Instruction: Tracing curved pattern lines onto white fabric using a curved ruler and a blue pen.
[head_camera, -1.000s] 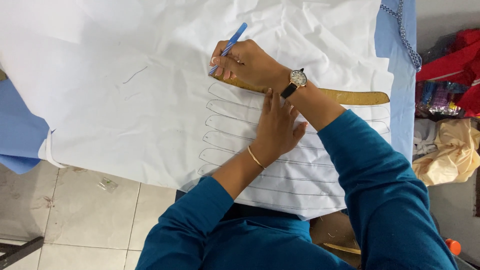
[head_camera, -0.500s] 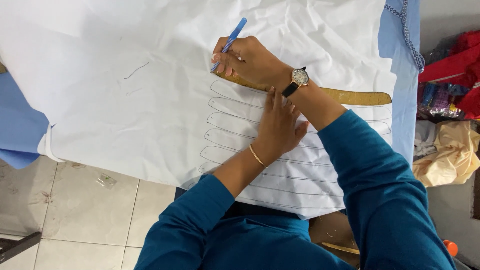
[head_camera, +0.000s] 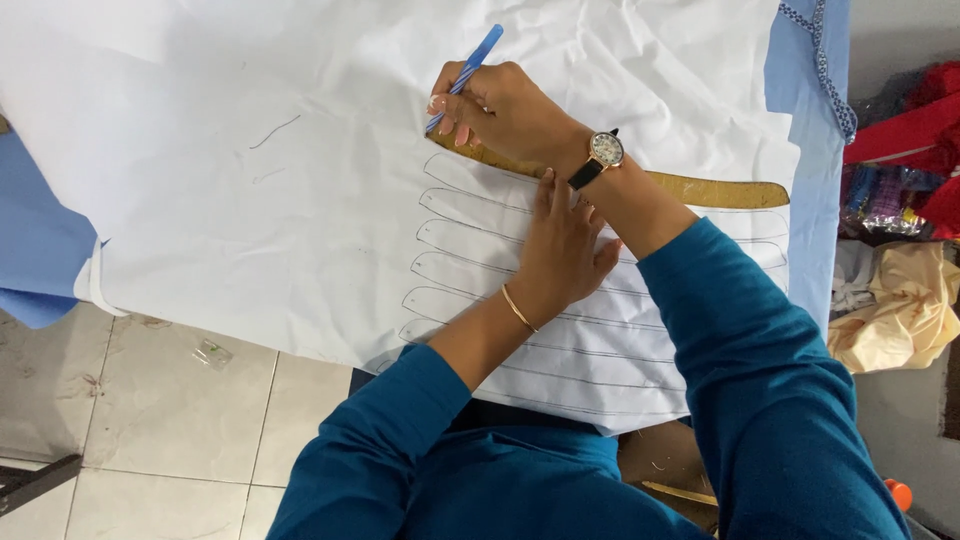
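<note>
Right hand closed around blue pen, tip down at the 9 o'clock end of tan strip template, long axis running 3 to 9 o'clock across white paper; left hand flat, fingers spread, just 6 o'clock of that strip, pinning the sheet.

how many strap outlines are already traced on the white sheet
6 visible, stacked below the tan template: rounded ends at. A seventh may start at the sheet's lower edge, behind the sleeve.
</note>
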